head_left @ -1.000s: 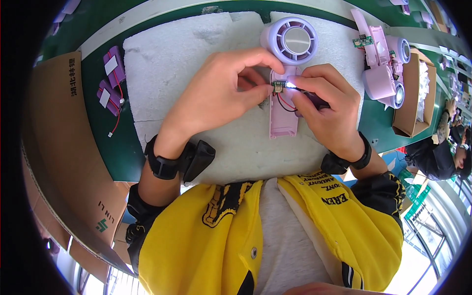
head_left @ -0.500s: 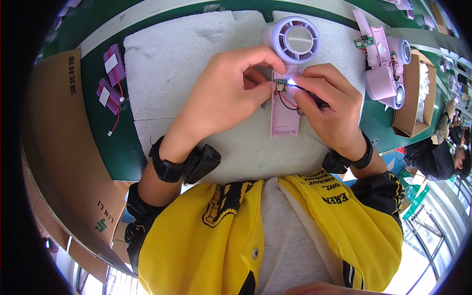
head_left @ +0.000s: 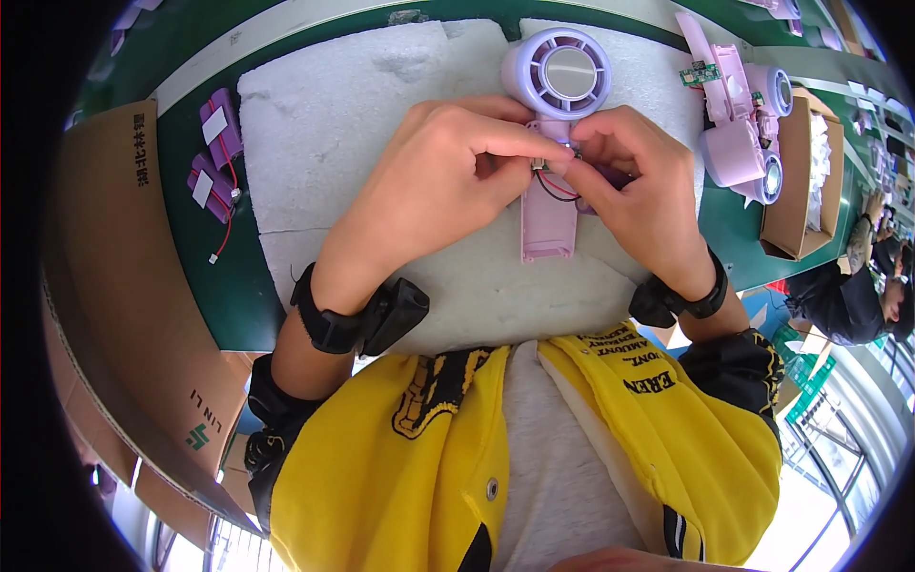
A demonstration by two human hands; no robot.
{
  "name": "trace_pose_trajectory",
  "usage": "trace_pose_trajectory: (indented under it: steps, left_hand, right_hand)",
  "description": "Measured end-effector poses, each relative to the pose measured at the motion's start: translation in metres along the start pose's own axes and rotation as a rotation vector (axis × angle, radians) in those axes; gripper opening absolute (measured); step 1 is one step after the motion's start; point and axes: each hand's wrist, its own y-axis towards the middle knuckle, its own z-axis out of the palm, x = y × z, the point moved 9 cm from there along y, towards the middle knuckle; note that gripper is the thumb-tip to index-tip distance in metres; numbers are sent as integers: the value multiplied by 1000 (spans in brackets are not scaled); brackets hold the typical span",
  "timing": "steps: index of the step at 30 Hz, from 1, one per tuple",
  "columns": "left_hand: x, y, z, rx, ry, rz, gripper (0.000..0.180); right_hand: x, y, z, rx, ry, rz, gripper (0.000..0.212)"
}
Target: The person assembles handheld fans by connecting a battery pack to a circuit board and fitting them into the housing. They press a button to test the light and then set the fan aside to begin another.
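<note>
Left hand (head_left: 443, 181) has thumb and index nearly closed around a little green board (head_left: 539, 164), right over the fan's (head_left: 558, 74) open pink handle (head_left: 548, 231). Right hand (head_left: 640, 181) is bunched up just beside it, fingertips almost together, can't tell what they've got. Red and black wires (head_left: 559, 189) loop below. All on white foam (head_left: 381, 91), two purple batteries (head_left: 222, 129) off left.

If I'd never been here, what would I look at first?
Probably the yellow cloth jacket across the bottom. Above it, the person's bare left hand and bare right hand are close together over a pale pink plastic handle, below a round lilac plastic fan head. At left lie two purple cylinders with white labels.
</note>
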Motion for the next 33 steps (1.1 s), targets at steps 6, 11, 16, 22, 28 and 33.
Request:
trace_pose_trajectory:
  steps: [6,11,16,22,28,33]
  left_hand:
    - [0,-2,3,19,-13,17,36]
    - [3,-2,2,64,-60,-78,39]
    - [6,0,-5,-86,-190,-36,33]
    - [10,0,-10,-99,-189,-98,33]
    - [10,-3,-9,-131,-166,-96,30]
    - [15,-6,-8,-127,-135,-133,30]
  right_hand:
    - [6,-1,2,272,-63,19,47]
    - [15,-3,-2,287,-56,-75,56]
    - [24,-1,-14,157,-167,-159,50]
    - [34,-8,-25,141,-444,-292,32]
    - [39,-26,-9,105,-509,-290,19]
    - [41,-33,5,78,-638,-378,16]
